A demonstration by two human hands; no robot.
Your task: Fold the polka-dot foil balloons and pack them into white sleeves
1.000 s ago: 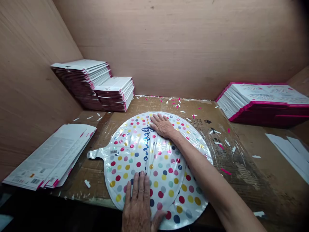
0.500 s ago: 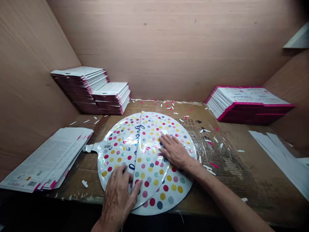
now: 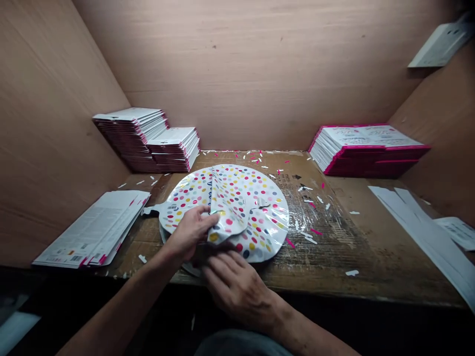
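A white foil balloon (image 3: 237, 190) with coloured dots and a narrow neck on its left lies flat on the cardboard, one side folded over part of its blue lettering. At least one more balloon seems to lie beneath it, its edge showing at the near left. My left hand (image 3: 193, 230) pinches the near end of the folded flap, which is raised and creased. Below that, at the near edge, my right hand (image 3: 237, 287) has its fingers curled in against the balloon; its thumb is hidden.
Stacks of white and pink printed cards (image 3: 172, 148) stand at the back left, with another pile (image 3: 367, 151) at the back right. Flat printed cards (image 3: 96, 227) lie at left, white sheets (image 3: 419, 232) at right. Paper scraps (image 3: 309, 237) litter the cardboard surface (image 3: 334, 267). Wooden walls enclose it.
My right hand has left the top of the balloon and come to its near edge. My left hand now pinches the flap, lifting its near end. The view has shifted slightly.
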